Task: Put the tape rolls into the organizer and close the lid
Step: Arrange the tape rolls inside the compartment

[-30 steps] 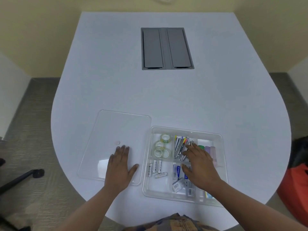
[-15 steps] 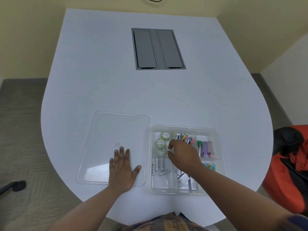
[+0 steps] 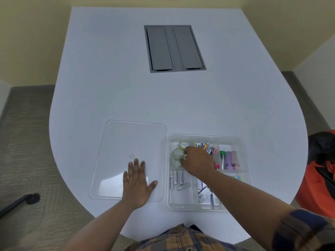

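Note:
A clear plastic organizer point(image 3: 243, 142) sits near the table's front edge on the right, uncovered. Several clear tape rolls point(image 3: 176, 156) lie in its far-left compartment. My right hand point(image 3: 196, 161) reaches into the organizer, fingertips on the tape rolls; whether it grips one I cannot tell. The clear flat lid point(image 3: 134, 140) lies on the table to the left of the organizer. My left hand point(image 3: 137, 182) rests flat on the lid's near part, fingers spread.
The organizer also holds batteries point(image 3: 176, 180), coloured pens point(image 3: 206, 147), small tubes point(image 3: 230, 158) and packets. A grey cable hatch point(image 3: 175, 48) is set into the white table point(image 3: 181, 98) farther back. A red and black bag point(image 3: 320, 174) stands off the right edge.
My right hand has moved left from the pen compartment to the tape rolls. My left hand has stayed flat on the lid. The camera view shifted.

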{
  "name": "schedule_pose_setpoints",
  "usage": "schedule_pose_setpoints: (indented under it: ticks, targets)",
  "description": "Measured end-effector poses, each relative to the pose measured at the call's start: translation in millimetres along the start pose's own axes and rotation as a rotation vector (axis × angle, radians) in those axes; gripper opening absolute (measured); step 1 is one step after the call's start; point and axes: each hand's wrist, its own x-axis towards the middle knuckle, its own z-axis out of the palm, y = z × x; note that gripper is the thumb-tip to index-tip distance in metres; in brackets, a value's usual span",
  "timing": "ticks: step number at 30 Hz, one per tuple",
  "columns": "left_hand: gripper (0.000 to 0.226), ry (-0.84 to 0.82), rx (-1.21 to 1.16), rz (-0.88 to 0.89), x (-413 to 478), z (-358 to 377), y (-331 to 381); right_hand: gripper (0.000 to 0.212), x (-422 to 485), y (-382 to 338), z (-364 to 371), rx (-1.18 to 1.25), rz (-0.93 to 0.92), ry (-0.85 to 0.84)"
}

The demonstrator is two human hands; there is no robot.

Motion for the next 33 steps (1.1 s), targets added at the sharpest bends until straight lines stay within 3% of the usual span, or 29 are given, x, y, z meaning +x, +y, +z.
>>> schedule_pose_setpoints:
  ticks: [10, 20, 29, 33]
  targets:
    - [0.087, -0.035, 0.035, -0.013, 0, -1, 1, 0.025, 8, -9, -6, -0.089, -0.070, 0.047]
    - [0.087, -0.061, 0.026, -0.015, -2, -4, 4, 0.029, 7, -6, -19, -0.501, -0.263, -0.021]
    - [0.089, -0.073, 0.015, -0.010, -2, -5, 3, 0.036, 13, 2, -10, -0.199, -0.082, -0.049]
    - [0.088, -0.073, 0.023, -0.007, -1, -3, 1, 0.024, 16, 0, -11, -0.093, -0.004, 0.023]
